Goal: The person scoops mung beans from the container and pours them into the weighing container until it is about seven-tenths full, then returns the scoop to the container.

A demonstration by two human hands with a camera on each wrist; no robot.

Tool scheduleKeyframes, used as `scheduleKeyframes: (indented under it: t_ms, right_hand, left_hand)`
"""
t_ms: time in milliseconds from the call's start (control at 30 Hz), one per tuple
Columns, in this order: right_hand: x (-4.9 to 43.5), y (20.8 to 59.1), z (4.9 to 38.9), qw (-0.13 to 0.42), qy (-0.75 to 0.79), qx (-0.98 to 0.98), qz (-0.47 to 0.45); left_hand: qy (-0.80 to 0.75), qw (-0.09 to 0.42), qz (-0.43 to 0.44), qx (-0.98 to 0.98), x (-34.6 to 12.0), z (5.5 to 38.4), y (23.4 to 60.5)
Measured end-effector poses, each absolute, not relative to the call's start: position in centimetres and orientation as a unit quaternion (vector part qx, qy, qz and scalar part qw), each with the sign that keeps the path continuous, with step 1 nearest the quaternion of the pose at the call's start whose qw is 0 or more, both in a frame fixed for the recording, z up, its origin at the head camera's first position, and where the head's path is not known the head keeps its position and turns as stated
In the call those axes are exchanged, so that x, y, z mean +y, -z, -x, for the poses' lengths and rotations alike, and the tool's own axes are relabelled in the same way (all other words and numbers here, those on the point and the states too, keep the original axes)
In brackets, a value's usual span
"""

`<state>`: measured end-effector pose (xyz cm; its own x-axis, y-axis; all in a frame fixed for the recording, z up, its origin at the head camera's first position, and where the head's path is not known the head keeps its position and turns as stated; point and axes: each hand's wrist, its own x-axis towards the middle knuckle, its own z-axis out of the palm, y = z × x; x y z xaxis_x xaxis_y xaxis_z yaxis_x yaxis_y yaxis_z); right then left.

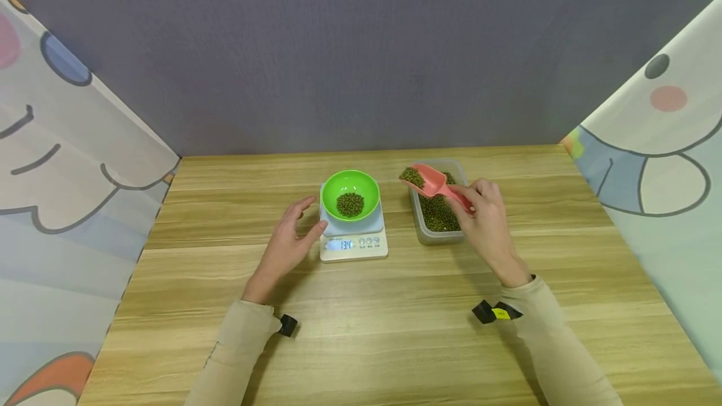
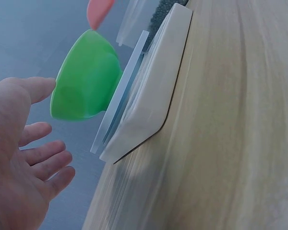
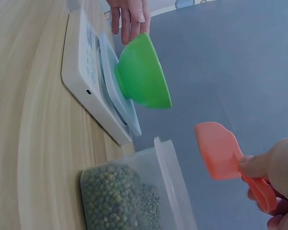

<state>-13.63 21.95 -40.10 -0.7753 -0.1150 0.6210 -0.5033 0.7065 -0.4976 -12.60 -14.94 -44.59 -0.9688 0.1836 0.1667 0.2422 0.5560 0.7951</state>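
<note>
My right hand point(image 1: 486, 218) grips the handle of a pink scoop point(image 1: 433, 182), which carries small green beans point(image 1: 413, 176) near its lip. The scoop is held above a clear plastic container point(image 1: 424, 235) partly filled with the same beans, its front end past the container's left rim. Left of it a green bowl point(image 1: 368, 188) stands on a white kitchen scale point(image 1: 354, 252) with a small heap of beans at its bottom. The lit display point(image 1: 341, 245) reads 13.4. Beside the bowl's left side, my left hand point(image 1: 289, 238) is held with fingers apart and nothing in it.
Everything stands on a wood-grain table point(image 1: 361, 331). A grey panel point(image 1: 361, 55) rises along its back edge. Cartoon-printed sheets hang at the left point(image 1: 68, 161) and right point(image 1: 665, 143). Each sleeve has a dark wrist strap point(image 1: 288, 325).
</note>
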Motion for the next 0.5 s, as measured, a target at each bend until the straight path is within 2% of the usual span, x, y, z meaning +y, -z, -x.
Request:
scheduleKeyframes:
  t_ms: [500]
  right_hand:
    - [19.8, 39.5, 13.9, 0.288, -0.339, -0.866, -0.226]
  left_hand:
    - [0.459, 0.032, 0.121, -0.880, -14.9, 12.7, 44.6]
